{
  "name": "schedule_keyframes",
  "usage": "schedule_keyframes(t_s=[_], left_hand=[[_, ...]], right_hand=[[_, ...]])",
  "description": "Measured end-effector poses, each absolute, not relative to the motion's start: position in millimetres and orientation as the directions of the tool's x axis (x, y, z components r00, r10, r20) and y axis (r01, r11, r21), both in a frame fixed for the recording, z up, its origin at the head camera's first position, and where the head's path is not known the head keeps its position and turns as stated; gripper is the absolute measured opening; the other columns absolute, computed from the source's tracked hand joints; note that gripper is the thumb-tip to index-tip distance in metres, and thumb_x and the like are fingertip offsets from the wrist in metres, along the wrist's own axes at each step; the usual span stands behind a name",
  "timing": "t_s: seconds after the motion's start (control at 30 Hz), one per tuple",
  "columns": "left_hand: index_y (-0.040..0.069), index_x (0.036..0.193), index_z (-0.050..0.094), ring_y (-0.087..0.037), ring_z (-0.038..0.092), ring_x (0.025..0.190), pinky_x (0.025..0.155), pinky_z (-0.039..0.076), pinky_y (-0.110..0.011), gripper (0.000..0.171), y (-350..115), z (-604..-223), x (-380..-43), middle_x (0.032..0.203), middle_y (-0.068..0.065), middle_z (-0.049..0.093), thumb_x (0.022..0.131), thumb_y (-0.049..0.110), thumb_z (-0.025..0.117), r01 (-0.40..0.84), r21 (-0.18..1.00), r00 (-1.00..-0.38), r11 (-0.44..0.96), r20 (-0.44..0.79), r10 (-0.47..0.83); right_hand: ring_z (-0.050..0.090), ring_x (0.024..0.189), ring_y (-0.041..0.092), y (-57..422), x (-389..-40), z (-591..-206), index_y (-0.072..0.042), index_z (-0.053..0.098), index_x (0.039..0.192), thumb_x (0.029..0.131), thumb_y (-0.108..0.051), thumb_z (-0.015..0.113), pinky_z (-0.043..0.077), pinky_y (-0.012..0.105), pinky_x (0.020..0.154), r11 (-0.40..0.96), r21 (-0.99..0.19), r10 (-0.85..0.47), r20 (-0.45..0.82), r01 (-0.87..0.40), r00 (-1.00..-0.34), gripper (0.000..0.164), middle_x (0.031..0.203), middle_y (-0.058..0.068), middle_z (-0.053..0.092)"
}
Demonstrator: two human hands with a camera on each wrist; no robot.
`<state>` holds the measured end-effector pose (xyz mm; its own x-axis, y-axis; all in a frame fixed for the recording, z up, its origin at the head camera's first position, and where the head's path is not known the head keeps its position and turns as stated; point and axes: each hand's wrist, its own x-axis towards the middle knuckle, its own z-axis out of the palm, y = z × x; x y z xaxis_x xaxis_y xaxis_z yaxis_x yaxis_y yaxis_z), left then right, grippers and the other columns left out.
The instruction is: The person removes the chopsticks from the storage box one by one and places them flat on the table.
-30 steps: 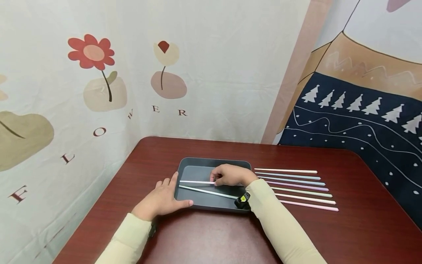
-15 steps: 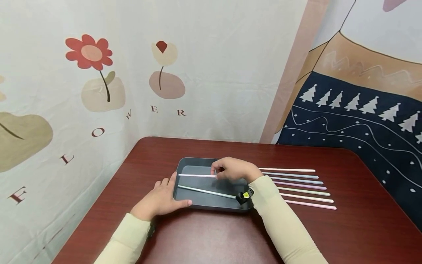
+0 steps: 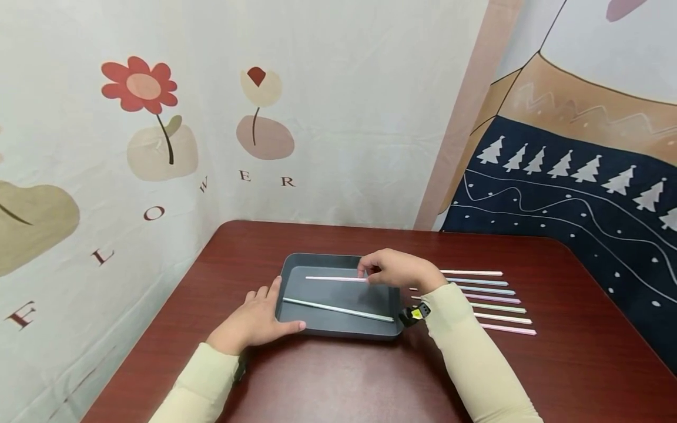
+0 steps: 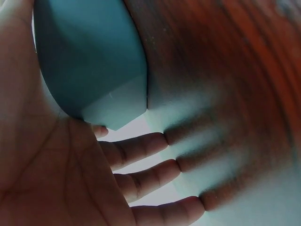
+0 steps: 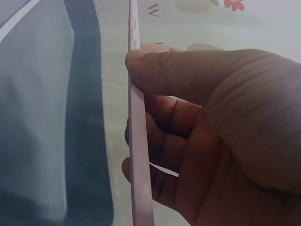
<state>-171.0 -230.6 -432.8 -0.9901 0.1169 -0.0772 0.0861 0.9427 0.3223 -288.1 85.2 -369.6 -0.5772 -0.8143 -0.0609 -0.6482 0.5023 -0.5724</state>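
In the head view, my right hand is over the right part of a grey rectangular tray. It pinches a slim pale pink chopstick between thumb and fingers, with the tip pointing left. The right wrist view shows the thumb laid along the pink chopstick and the other fingers bent behind it. A pale green chopstick lies slantwise inside the tray. My left hand rests at the tray's front left corner, thumb along the front side. Its straight fingers touch the tabletop in the left wrist view.
Several pastel chopsticks lie in a row on the reddish-brown table, right of the tray; my right forearm covers their left ends. A printed cloth hangs behind the table.
My right hand has moved back and then right with the pink chopstick, whose tip has left the tray's left side. The whole pale green chopstick now shows. The left hand stays in place.
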Motion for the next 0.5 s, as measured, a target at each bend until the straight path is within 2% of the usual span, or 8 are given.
schedule_keyframes(t_s=[0.23,0.5], left_hand=[[-0.004,0.155,0.019,-0.042,0.044,0.117,0.092,0.045,-0.054,0.13,-232.3,-433.6,-171.9,0.139,-0.026,0.045,0.069,0.083,0.064,0.084,0.32,-0.99,0.944,-0.078,0.114],[-0.002,0.156,0.018,-0.043,0.042,0.119,0.093,0.044,-0.054,0.132,-231.3,-434.0,-171.4,0.139,-0.026,0.045,0.068,0.086,0.061,0.084,0.318,-0.989,0.944,-0.086,0.117]], right_hand=[[0.054,0.074,0.013,114.2,-283.4,-367.2,-0.027,0.068,0.094,0.094,-0.005,0.065,0.048,0.032,0.066,0.517,-0.574,-0.794,-0.045,-0.635,-0.606,0.022,0.076,-0.006,0.056],[0.056,0.075,0.014,162.7,-276.4,-374.3,-0.021,0.069,0.092,0.094,-0.004,0.064,0.047,0.032,0.067,0.563,-0.566,-0.759,-0.066,-0.603,-0.647,0.018,0.083,-0.005,0.063]])
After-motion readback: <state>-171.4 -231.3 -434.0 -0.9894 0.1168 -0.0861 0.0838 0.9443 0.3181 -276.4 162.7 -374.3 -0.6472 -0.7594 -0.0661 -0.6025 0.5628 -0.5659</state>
